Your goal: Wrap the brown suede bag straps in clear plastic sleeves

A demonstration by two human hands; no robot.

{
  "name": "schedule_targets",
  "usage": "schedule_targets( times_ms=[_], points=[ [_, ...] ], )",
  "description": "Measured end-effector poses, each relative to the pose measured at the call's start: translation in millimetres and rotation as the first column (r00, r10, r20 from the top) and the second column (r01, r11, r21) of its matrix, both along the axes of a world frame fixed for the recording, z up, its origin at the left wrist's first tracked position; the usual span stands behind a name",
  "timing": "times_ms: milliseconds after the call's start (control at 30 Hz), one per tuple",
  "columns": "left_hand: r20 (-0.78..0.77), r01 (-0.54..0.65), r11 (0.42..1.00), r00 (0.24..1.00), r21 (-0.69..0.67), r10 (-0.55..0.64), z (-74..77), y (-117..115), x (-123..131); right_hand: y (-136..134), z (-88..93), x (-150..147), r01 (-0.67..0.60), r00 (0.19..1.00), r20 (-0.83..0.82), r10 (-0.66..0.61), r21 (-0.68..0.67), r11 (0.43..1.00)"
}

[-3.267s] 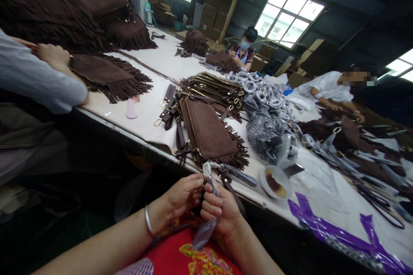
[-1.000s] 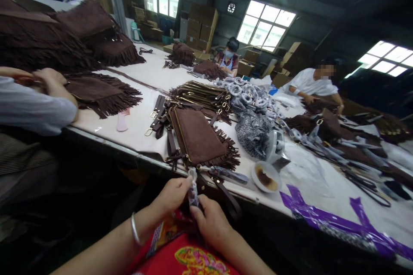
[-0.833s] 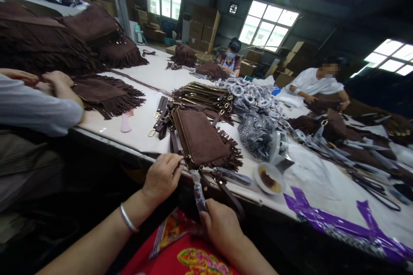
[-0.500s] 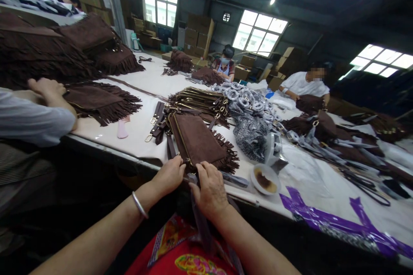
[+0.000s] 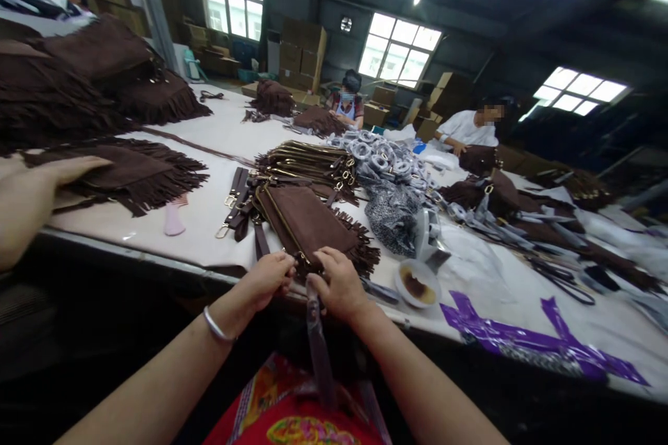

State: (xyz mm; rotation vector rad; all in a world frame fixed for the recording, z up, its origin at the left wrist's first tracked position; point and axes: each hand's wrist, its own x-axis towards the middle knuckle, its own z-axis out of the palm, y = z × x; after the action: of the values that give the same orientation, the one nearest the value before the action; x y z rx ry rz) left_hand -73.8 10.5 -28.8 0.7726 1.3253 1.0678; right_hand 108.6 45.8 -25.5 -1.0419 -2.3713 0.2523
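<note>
A: Item one, lower centre of the frame?

B: Left hand (image 5: 268, 278), metal bangle (image 5: 216, 325) on the wrist. Fingers curled tight on the near corner of the fringed bag (image 5: 307, 222), by the zip end.

A: Item two?

B: Right hand (image 5: 339, 281), just beside the left, on the same corner. Fingers closed around the top of the wrapped strap (image 5: 316, 341).

A: Position of that strap?

B: Hanging straight down from the right hand, off the table's (image 5: 219, 132) near edge, over the red printed cloth at bottom centre. Dark strap in a clear plastic sleeve.

A: The bag?

B: Brown suede, lying flat at the table edge, centre frame, fringe towards the right.

A: Surrounding stock?

B: Loose buckled straps (image 5: 237, 201) touching the bag's left side. Stack of zipped bags (image 5: 307, 163) behind it. Grey patterned bundle (image 5: 391, 212) to its right. White bowl (image 5: 416, 283) with a brown residue, near the right hand. Purple tape strips (image 5: 522, 341), lower right. Pink comb (image 5: 172, 219), left of centre.

A: Other persons?

B: A co-worker's hand (image 5: 31, 195) at the left edge, flat on another fringed piece (image 5: 130, 174). Two seated people, upper centre.
</note>
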Motion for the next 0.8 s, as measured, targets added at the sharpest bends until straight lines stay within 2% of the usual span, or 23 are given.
schedule_targets(
  times_ms=[100, 167, 233, 333, 400, 433, 500, 533, 567, 633, 700, 767, 800],
  points=[
    [-0.048, -0.060, 0.998, 0.997, 0.024, 0.061, -2.9, 6.4, -4.8, -12.5, 7.5, 40.4, 0.151, 0.988, -0.032, -0.154, -0.083, 0.985],
    [-0.139, -0.127, 0.991, 0.981, 0.051, 0.133, -6.6, 2.6, -5.4, -31.9, 1.7, 63.9, 0.263, 0.964, 0.081, -0.252, -0.174, 0.949],
    [-0.191, -0.166, 0.985, 0.966, 0.054, 0.173, -10.3, -8.6, 0.8, -54.4, -11.2, 78.4, 0.322, 0.943, 0.174, -0.285, -0.251, 0.913],
    [-0.162, -0.071, 0.997, 0.985, -0.030, 0.066, -13.7, -34.7, 23.3, -79.5, -31.5, 80.9, 0.305, 0.952, 0.093, -0.293, -0.406, 0.862],
    [-0.269, 0.077, 0.997, 0.960, 0.003, -0.073, -14.6, -51.5, 41.9, -84.9, -36.3, 75.6, 0.217, 0.947, -0.063, -0.315, -0.596, 0.773],
    [-0.390, 0.163, 0.983, 0.913, 0.085, -0.118, -14.8, -57.7, 50.3, -84.5, -34.8, 73.0, 0.147, 0.928, -0.148, -0.341, -0.697, 0.702],
    [-0.666, 0.358, 0.907, 0.735, 0.222, -0.127, -15.2, -63.4, 62.8, -78.9, -24.3, 70.3, -0.025, 0.862, -0.291, -0.415, -0.842, 0.539],
    [-0.774, 0.443, 0.865, 0.623, 0.234, -0.109, -15.3, -63.1, 66.3, -74.4, -16.3, 70.3, -0.111, 0.821, -0.351, -0.450, -0.872, 0.477],
    [-0.852, 0.506, 0.838, 0.514, 0.205, -0.102, -15.4, -61.1, 67.7, -69.3, -7.2, 71.1, -0.189, 0.777, -0.407, -0.480, -0.878, 0.440],
    [-0.934, 0.550, 0.831, 0.336, 0.087, -0.124, -14.6, -54.8, 65.0, -58.0, 11.2, 74.0, -0.319, 0.678, -0.515, -0.524, -0.849, 0.422],
    [-0.962, 0.525, 0.851, 0.230, -0.002, -0.144, -11.6, -49.4, 56.7, -47.7, 25.7, 77.2, -0.421, 0.567, -0.605, -0.558, -0.796, 0.436],
    [-0.971, 0.443, 0.895, 0.192, -0.046, -0.145, -5.9, -47.2, 46.9, -41.2, 33.4, 79.0, -0.496, 0.474, -0.653, -0.590, -0.752, 0.434],
    [-0.966, 0.398, 0.916, 0.216, -0.047, -0.144, -2.4, -47.4, 43.1, -40.4, 34.6, 79.0, -0.527, 0.448, -0.666, -0.597, -0.736, 0.426]
  ],
)
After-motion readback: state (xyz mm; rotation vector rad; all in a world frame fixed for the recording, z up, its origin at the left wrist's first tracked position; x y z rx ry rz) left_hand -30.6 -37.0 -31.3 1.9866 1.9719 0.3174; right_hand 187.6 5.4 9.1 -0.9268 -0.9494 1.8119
